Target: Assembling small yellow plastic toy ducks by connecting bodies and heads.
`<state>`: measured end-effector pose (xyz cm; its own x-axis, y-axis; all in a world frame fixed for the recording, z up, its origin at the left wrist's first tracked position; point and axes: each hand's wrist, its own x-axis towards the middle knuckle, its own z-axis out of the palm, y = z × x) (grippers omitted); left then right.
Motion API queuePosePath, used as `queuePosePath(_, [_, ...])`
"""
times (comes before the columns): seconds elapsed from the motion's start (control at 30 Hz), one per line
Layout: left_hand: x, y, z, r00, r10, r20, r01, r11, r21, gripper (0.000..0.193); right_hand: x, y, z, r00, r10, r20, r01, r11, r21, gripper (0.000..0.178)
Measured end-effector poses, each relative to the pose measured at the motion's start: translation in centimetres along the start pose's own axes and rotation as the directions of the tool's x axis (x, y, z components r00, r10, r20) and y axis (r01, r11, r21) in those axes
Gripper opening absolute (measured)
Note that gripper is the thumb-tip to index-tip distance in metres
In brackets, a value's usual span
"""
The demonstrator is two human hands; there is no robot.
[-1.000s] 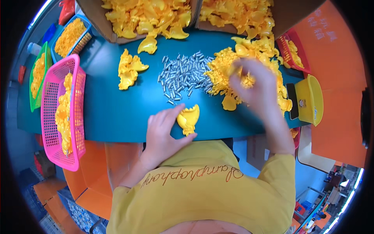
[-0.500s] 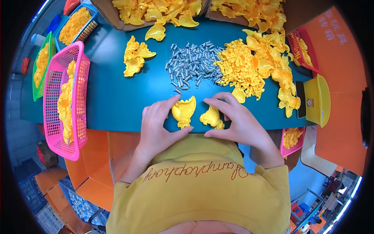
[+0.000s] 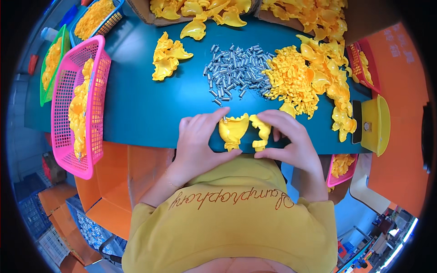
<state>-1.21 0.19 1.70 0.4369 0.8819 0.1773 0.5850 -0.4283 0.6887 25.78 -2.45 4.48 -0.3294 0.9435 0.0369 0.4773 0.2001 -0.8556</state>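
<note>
Near the front edge of the table, my left hand (image 3: pixel 196 140) grips a hollow yellow plastic shell half (image 3: pixel 233 131) between thumb and fingers. Its toothed edge faces up, and a small bit of metal shows at its upper left corner. Just to the right, my right hand (image 3: pixel 293 136) pinches a second yellow shell half (image 3: pixel 261 132), turned nearly edge-on. The two halves are close together with a narrow gap between them. Beyond my hands lies a heap of small metal springs (image 3: pixel 236 68), bordered on the right by a pile of small yellow plastic parts (image 3: pixel 293 79).
More yellow shells (image 3: pixel 167 57) lie at the back left. Cardboard boxes (image 3: pixel 302 23) spill shells at the far side. A pink basket (image 3: pixel 101 104) with yellow pieces stands at the left, near a green basket (image 3: pixel 65 42). To the right is a yellow bin (image 3: pixel 381 125).
The right shell half has turned from showing its rounded outside to nearly edge-on and has come closer to the left one. The whole view has shifted a little.
</note>
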Motion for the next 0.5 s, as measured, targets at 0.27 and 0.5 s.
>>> queuePosePath(0.27, [0.4, 0.2, 1.7, 0.993, 0.118, -0.008, -0.118, 0.993, -0.029, 0.097, 0.6, 0.1, 3.1, 0.963, -0.253, -0.086, 0.223, 0.939, -0.262, 0.069])
queuePosePath(0.5, [0.3, 0.2, 1.9, 0.991, 0.133, -0.035, -0.134, 0.991, -0.025, 0.098, 0.4, 0.0, 3.0, 0.977, -0.212, -0.027, 0.195, 0.935, -0.296, 0.071])
